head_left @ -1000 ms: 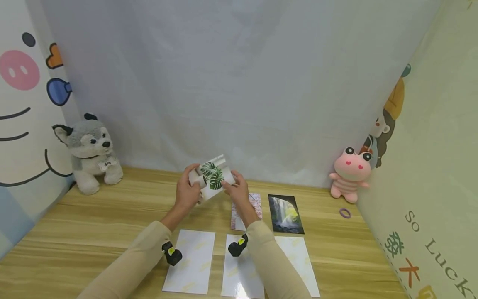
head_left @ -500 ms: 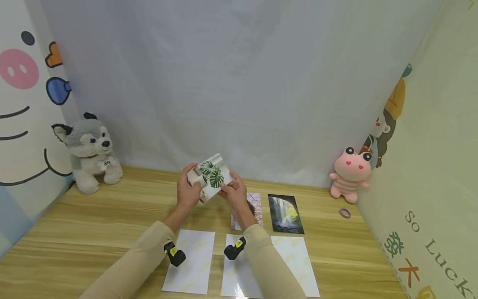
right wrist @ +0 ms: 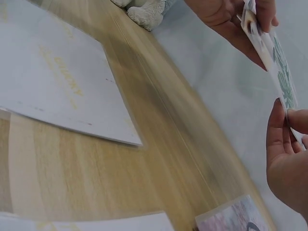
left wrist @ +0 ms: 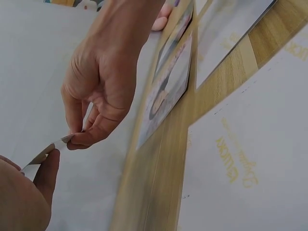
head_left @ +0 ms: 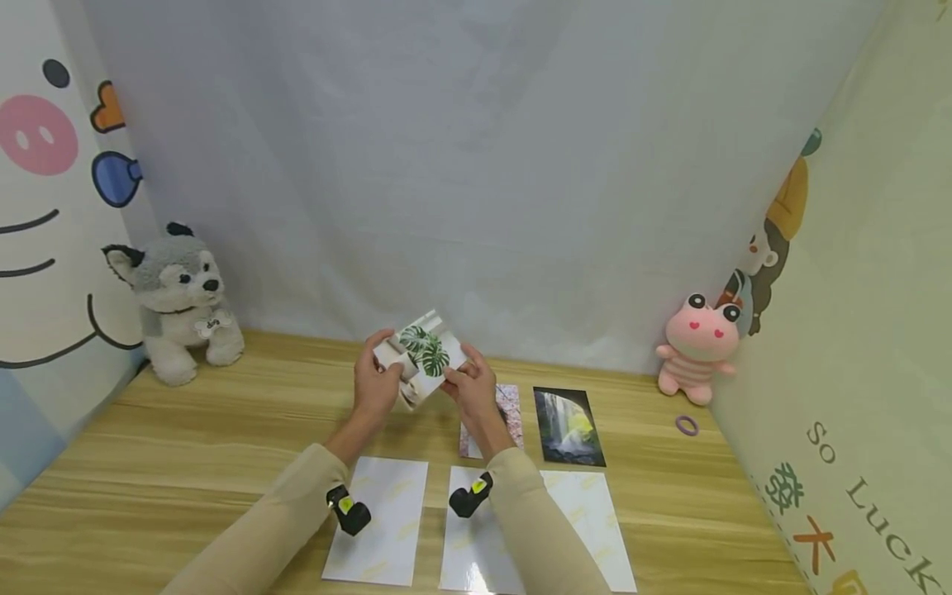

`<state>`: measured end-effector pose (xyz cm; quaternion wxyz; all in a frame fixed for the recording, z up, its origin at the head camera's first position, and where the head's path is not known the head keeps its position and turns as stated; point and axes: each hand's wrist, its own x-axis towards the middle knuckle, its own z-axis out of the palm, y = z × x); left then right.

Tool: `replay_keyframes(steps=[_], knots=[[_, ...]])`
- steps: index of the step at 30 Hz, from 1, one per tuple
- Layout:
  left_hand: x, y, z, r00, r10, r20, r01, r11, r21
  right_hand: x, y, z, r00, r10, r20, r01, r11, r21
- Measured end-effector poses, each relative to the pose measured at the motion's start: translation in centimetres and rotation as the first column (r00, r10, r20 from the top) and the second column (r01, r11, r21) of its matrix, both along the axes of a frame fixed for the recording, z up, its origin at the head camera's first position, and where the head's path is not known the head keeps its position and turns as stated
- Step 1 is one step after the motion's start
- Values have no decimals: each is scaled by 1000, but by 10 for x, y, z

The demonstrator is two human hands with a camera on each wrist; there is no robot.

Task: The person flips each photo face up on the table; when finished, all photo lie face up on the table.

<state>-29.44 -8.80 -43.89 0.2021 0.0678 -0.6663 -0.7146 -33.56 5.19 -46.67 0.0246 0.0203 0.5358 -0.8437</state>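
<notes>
Both hands hold up a photo print (head_left: 426,357) of green monstera leaves in a white pot, tilted above the back of the table. At its left side the left hand (head_left: 375,384) pinches it, thumb on the picture face and fingers behind. The right hand (head_left: 473,388) pinches the opposite edge between thumb and fingers. In the left wrist view the print appears nearly edge-on and slightly bent. A pink blossom print (head_left: 509,405) lies partly hidden below the right wrist, and a dark waterfall print (head_left: 568,426) lies to its right.
Three white sheets with faint yellow lettering lie in front: a left sheet (head_left: 383,521), a middle sheet (head_left: 468,537) and a right sheet (head_left: 587,512), partly under the forearms. A husky plush (head_left: 186,302), a pink frog plush (head_left: 699,343) and a purple ring (head_left: 687,425) stand or lie farther out.
The print has turned slightly in the hands, its picture now looking flatter and the pot showing more fully. The right hand shifted a little left, then slightly back; the table items stayed put.
</notes>
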Motion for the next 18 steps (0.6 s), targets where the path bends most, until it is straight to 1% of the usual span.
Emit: replay_keyframes(steps=[2, 5, 7, 9, 11, 13, 15, 17, 18], knots=[[1, 0, 0, 1000, -2, 2, 2, 1000, 7, 0, 1, 0, 1000, 1, -2, -1, 1000, 3], [2, -2, 0, 1000, -23, 16, 23, 1000, 21, 0, 3, -1, 1000, 4, -8, -4, 1000, 9], [2, -4, 0, 997, -68, 24, 66, 995, 71, 0, 4, -1, 1000, 9, -18, -8, 1000, 22], [3, -8, 0, 991, -130, 24, 125, 980, 157, -1, 7, -2, 1000, 17, -25, -16, 999, 37], [3, -12, 1, 981, -192, 21, 181, 951, 250, -2, 10, -2, 999, 31, -33, -29, 998, 63], [3, -16, 2, 969, -245, 20, 226, 921, 317, -2, 13, -2, 998, 51, -42, -46, 994, 96], [3, -20, 4, 955, -295, 29, 268, 903, 337, -2, 17, -1, 996, 70, -51, -63, 989, 134], [1, -25, 6, 933, -357, 44, 325, 890, 319, -2, 20, 0, 994, 91, -67, -78, 981, 177], [0, -27, 7, 919, -390, 51, 358, 882, 306, -2, 22, 1, 992, 101, -76, -84, 977, 197]])
